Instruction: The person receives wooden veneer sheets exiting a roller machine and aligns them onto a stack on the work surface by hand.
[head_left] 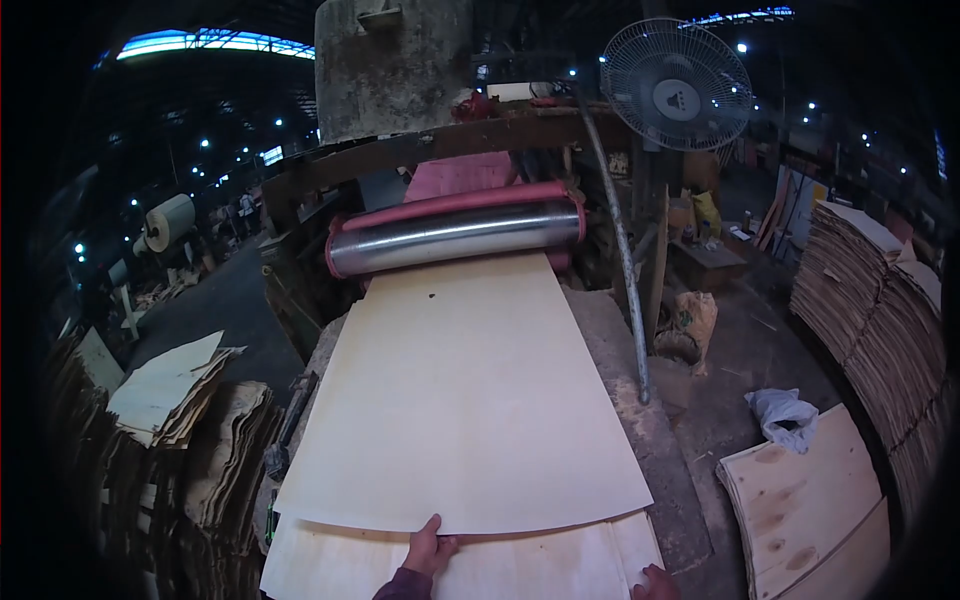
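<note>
Nearest the camera, at the near edge of the sheets on the machine bed (640, 415), the left hand (430, 552) and the right hand (655, 583). Largest on the bed, and central, the top sheet (470, 400): pale cream wood, thin, smooth, faintly yellower toward the far end, with a slightly bowed near edge. Laid over the lower sheet (345, 560), also pale, with a long split or seam near the right corner. Far end up against the metal roller (460, 240), shiny and banded in pink; contact there too shadowed to make out. Next in size, tall stacked veneer (860, 300) to the right and ragged stacked veneer (230, 450) to the left, both sinking into dark at the rim of the view.

Smaller, the left hand, digits apart, one fingertip over the top sheet's near edge, dark sleeve (403, 585) cut off below. Right hand at the lower sheet's right corner, mostly cut off; grip impossible to tell. Smallest, a dark spot (431, 296) toward the far end of the top sheet, perhaps a knot hole.
</note>
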`<action>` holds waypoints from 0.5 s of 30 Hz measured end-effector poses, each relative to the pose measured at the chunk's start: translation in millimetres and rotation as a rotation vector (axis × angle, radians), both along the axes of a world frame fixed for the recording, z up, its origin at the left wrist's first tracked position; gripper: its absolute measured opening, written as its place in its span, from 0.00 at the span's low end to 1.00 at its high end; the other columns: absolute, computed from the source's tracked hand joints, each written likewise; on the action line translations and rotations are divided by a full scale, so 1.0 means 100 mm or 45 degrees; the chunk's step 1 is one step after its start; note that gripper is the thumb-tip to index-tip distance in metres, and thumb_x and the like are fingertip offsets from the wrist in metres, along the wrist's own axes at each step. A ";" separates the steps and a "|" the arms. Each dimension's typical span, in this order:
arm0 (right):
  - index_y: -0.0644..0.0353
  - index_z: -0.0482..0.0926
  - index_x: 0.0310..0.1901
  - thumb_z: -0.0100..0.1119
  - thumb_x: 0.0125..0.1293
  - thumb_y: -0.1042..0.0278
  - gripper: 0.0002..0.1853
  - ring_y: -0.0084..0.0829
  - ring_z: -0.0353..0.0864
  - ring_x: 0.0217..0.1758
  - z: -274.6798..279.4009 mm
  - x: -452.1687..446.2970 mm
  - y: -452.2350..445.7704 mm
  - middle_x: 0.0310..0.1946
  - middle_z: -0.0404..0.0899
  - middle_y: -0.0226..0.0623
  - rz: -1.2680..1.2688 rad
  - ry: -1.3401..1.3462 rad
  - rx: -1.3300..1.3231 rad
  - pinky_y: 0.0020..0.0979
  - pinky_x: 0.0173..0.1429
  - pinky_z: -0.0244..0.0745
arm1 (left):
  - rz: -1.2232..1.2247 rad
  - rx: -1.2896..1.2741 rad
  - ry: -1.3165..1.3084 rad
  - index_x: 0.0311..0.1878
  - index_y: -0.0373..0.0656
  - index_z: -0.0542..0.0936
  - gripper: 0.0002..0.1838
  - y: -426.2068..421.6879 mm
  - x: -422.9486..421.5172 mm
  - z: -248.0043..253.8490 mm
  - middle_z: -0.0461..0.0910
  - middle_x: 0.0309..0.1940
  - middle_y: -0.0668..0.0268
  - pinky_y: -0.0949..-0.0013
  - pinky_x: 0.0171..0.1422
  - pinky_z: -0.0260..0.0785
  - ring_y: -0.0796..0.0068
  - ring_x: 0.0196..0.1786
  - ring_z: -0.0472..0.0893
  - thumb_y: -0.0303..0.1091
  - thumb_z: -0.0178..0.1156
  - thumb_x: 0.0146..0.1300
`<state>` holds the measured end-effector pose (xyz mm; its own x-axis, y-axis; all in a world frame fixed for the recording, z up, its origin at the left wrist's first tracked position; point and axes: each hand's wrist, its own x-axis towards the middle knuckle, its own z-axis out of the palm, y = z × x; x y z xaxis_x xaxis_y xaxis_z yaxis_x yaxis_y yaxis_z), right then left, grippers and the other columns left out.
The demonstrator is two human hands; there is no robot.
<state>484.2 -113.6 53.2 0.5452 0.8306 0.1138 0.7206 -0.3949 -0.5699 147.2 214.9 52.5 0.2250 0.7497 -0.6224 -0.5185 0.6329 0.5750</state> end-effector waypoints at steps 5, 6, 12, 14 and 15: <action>0.65 0.77 0.57 0.62 0.61 0.65 0.23 0.53 0.78 0.57 0.06 0.05 -0.03 0.53 0.79 0.56 -0.119 0.116 -0.140 0.45 0.61 0.73 | -0.006 0.021 0.033 0.53 0.38 0.70 0.15 0.38 0.08 -0.09 0.80 0.34 0.55 0.71 0.22 0.72 0.61 0.27 0.80 0.41 0.49 0.75; 0.65 0.77 0.56 0.62 0.61 0.64 0.23 0.53 0.78 0.57 0.05 0.08 -0.03 0.54 0.79 0.56 -0.116 0.127 -0.136 0.45 0.60 0.73 | -0.004 0.009 0.032 0.53 0.38 0.71 0.15 0.47 0.09 -0.13 0.80 0.34 0.55 0.71 0.21 0.72 0.62 0.27 0.80 0.41 0.49 0.75; 0.66 0.75 0.58 0.61 0.63 0.58 0.26 0.49 0.79 0.58 0.18 0.32 0.17 0.53 0.80 0.56 -0.215 0.554 -0.282 0.44 0.60 0.73 | 0.094 -0.019 -0.136 0.51 0.36 0.71 0.18 1.02 0.31 -0.23 0.81 0.37 0.55 0.73 0.26 0.74 0.63 0.32 0.82 0.44 0.50 0.75; 0.67 0.74 0.60 0.60 0.63 0.56 0.28 0.50 0.78 0.60 -0.17 0.43 0.15 0.54 0.79 0.56 -0.074 0.448 -0.370 0.43 0.62 0.72 | 0.072 -0.038 -0.104 0.51 0.34 0.72 0.18 1.03 0.34 -0.26 0.81 0.42 0.55 0.74 0.32 0.76 0.62 0.39 0.83 0.43 0.51 0.74; 0.67 0.74 0.60 0.60 0.64 0.55 0.28 0.50 0.77 0.61 -0.30 0.47 0.12 0.55 0.79 0.56 -0.004 0.393 -0.413 0.43 0.63 0.71 | 0.024 -0.014 -0.047 0.51 0.34 0.72 0.17 0.95 0.33 -0.33 0.81 0.43 0.55 0.73 0.33 0.77 0.62 0.41 0.83 0.42 0.51 0.74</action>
